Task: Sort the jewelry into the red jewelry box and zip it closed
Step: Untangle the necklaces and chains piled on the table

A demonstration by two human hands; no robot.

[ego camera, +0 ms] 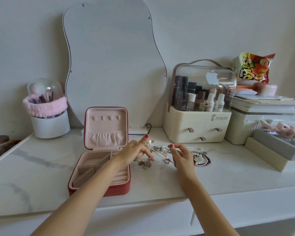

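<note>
The red jewelry box (117, 189) stands open on the marble tabletop, its pink lid upright and its pink compartments showing. To its right lies a tangled pile of jewelry (159, 150): chains, a pearl strand (195, 148) and dark red bead bracelets (205, 161). My left hand (134, 153) reaches over the box's right corner into the pile, fingers among thin chains, index finger raised. My right hand (181, 155) pinches a thin chain between thumb and forefinger above the pile. A small clump of chains (145, 163) lies below my left hand.
A wavy mirror (114, 65) leans on the wall behind the box. A cream cosmetics organizer (198, 126) stands at the right, with stacked boxes (269, 147) and a snack bag (253, 68) beyond. A brush holder with a pink band (48, 114) is at the left.
</note>
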